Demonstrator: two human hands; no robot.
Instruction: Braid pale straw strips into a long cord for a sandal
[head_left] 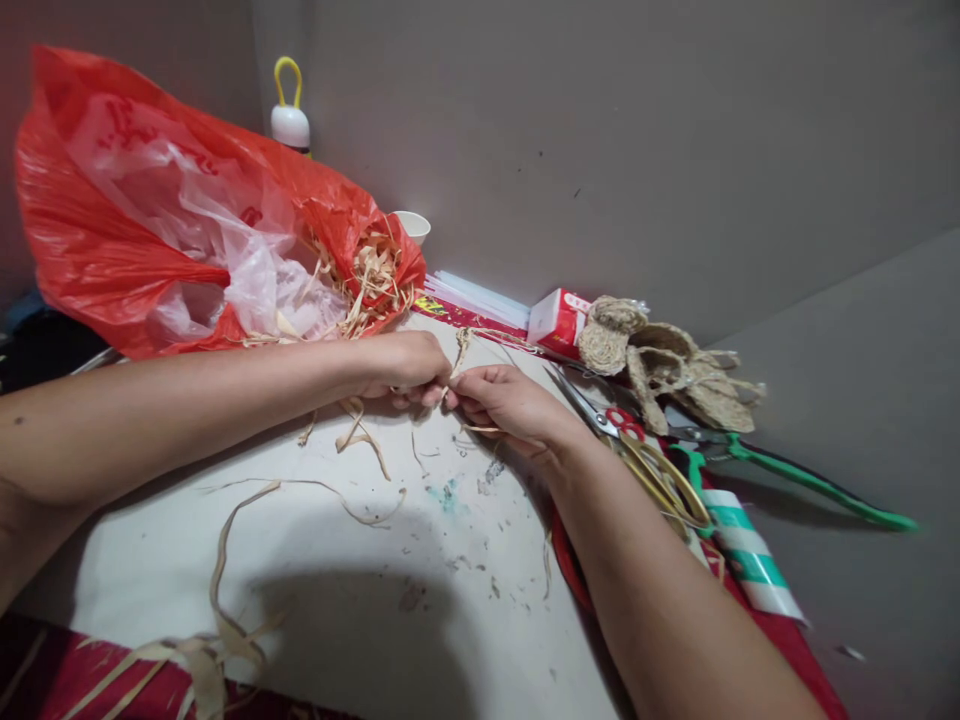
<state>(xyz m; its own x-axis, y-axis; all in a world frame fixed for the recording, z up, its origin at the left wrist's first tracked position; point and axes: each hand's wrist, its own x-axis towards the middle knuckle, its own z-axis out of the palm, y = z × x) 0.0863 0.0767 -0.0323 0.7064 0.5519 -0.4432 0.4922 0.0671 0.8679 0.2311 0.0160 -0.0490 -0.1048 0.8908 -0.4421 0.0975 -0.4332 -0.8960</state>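
Over the far middle of the white board (330, 560), my two hands meet with fingers closed. My left hand (409, 365) is curled into a fist with its knuckles up, and my right hand (502, 400) pinches beside it. Between them runs a twisted strand of dry straw (463, 345), its knotted end sticking up past the fingers. Loose straw ends hang below both hands. How each fingertip grips the strand is partly hidden. Several loose straw strips (225, 560) lie on the board and over its near edge.
A red plastic bag (300, 200) spilling straw lies at the left. Along the right edge are gold-handled scissors (660, 480), green-handled cutters (810, 480), a green-and-white roll (754, 555), woven straw pieces (660, 360) and a red-white box (559, 320). A bottle (290, 125) stands behind.
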